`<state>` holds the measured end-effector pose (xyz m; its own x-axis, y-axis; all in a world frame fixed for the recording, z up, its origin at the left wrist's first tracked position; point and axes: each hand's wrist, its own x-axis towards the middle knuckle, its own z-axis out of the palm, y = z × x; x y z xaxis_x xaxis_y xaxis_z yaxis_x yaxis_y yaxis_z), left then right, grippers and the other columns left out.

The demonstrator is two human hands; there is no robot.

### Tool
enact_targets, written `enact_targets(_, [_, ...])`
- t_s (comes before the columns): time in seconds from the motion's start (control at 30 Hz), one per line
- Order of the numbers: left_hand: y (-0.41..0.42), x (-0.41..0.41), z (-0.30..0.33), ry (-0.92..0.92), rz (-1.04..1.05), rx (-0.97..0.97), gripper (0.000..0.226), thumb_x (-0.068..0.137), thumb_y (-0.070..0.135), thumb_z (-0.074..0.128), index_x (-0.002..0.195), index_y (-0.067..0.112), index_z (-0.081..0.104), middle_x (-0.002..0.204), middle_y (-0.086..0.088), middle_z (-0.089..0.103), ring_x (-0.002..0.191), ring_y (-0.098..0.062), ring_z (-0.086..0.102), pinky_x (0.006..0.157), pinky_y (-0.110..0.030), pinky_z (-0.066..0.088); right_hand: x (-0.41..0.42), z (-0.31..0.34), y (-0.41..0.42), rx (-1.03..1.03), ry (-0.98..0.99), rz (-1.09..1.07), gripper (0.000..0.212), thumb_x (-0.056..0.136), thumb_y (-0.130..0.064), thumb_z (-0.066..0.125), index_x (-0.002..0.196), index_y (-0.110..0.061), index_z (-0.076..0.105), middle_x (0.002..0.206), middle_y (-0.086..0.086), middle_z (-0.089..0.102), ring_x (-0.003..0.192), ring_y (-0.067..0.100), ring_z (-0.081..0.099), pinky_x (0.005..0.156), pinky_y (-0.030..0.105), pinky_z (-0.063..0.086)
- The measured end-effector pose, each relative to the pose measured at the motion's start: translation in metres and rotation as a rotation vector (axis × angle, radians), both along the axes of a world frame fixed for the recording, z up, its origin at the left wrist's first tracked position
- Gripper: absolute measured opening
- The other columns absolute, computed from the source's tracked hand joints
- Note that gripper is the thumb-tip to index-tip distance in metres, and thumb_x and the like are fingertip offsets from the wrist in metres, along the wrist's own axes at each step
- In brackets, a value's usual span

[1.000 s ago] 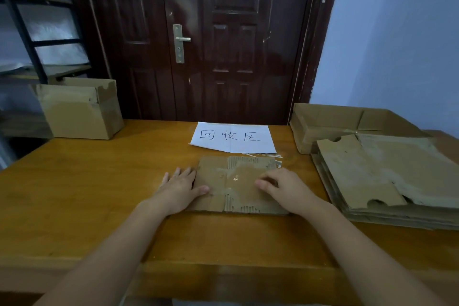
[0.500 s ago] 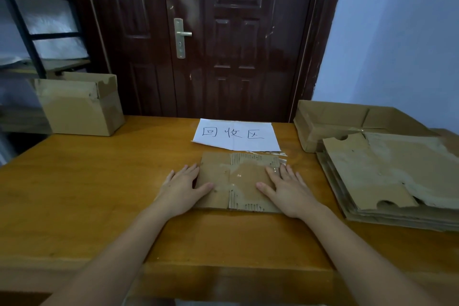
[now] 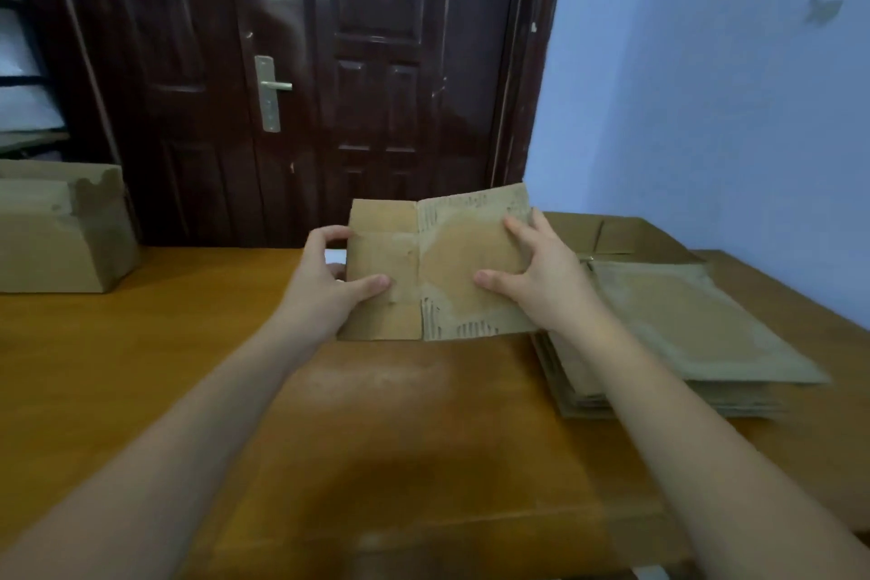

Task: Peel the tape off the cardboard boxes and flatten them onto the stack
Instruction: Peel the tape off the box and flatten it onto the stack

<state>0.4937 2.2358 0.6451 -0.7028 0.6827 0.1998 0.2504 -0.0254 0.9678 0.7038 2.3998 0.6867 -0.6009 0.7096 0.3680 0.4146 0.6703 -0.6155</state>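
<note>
From the head camera I see both hands holding one flattened cardboard box [image 3: 438, 268] up off the wooden table [image 3: 141, 344], tilted so its face is toward me. My left hand [image 3: 325, 283] grips the box's left edge: the thumb lies across the front face and the fingers curl round behind the edge. My right hand [image 3: 541, 268] holds the right part, thumb pressed on the front near the middle, index finger stretched up along the face toward the top right corner; the other fingers are out of sight, probably behind the board, though I cannot be sure. The box's front shows a rough, torn patch where the corrugation is exposed along the top and bottom of its right half.

Just to the right, the stack [image 3: 682, 334] of flattened cardboard lies on the table, and the lower right corner of the held box overlaps its near left edge in this view; I cannot tell whether they touch. Behind the stack sits an open box [image 3: 626, 235]. At the far left of the table stands another cardboard box [image 3: 61, 235]. A dark wooden door [image 3: 329, 75] with a metal handle [image 3: 270, 92] fills the background, and a pale blue wall [image 3: 706, 108] stands to the right. The frame is slightly blurred.
</note>
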Motion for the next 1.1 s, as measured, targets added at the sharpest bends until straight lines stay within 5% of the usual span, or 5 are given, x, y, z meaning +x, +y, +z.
enact_targets(0.2, [0.086,0.067,0.024,0.113,-0.130,-0.001,0.051,0.083,0.025,0.087,0.125,0.036,0.060,0.111,-0.003,0.069,0.090,-0.018,0.072,0.065,-0.032,0.061,0.076,0.034,0.068,0.016,-0.221,-0.144,0.098,0.076,-0.047,0.085,0.158,-0.026,0.034,0.169,-0.001,0.014,0.150,0.025,0.027,0.119,0.040,0.025])
enact_targets(0.43, [0.175,0.138,0.010,0.207,-0.272,-0.144,0.063,0.086,0.036,0.083,0.142,0.029,0.055,0.138,0.003,0.060,0.121,-0.019,0.059,0.101,-0.039,0.054,0.164,0.025,0.135,-0.094,-0.288,-0.222,0.096,0.076,-0.042,0.087,0.156,-0.022,0.038,0.160,0.004,0.037,0.145,0.025,0.037,0.112,0.030,0.028])
enact_targets(0.63, [0.201,0.179,-0.021,0.577,-0.332,-0.450,0.068,0.097,0.057,0.061,0.155,0.035,0.035,0.146,0.002,0.056,0.127,-0.024,0.057,0.099,-0.042,0.053,0.200,-0.018,0.169,-0.124,-0.438,-0.208,0.092,0.086,-0.038,0.080,0.160,-0.021,0.028,0.169,0.003,0.016,0.151,0.027,0.026,0.121,0.037,0.022])
enact_targets(0.83, [0.202,0.179,-0.044,0.966,-0.284,-0.549,0.063,0.101,0.067,0.040,0.154,0.033,0.036,0.122,0.000,0.066,0.106,-0.023,0.063,0.085,-0.042,0.056,0.206,-0.056,0.187,-0.156,-0.527,-0.209,0.084,0.091,-0.051,0.069,0.160,-0.034,0.024,0.170,-0.002,0.010,0.152,0.032,0.017,0.122,0.052,0.019])
enact_targets(1.1, [0.221,0.182,-0.029,1.363,-0.354,-0.512,0.061,0.101,0.054,0.033,0.135,0.010,0.059,0.141,-0.011,0.047,0.131,-0.030,0.044,0.113,-0.044,0.034,0.201,-0.053,0.196,-0.090,-0.653,-0.075,0.056,0.099,-0.041,0.061,0.151,-0.036,0.043,0.167,-0.009,0.022,0.153,0.027,0.015,0.124,0.053,0.013])
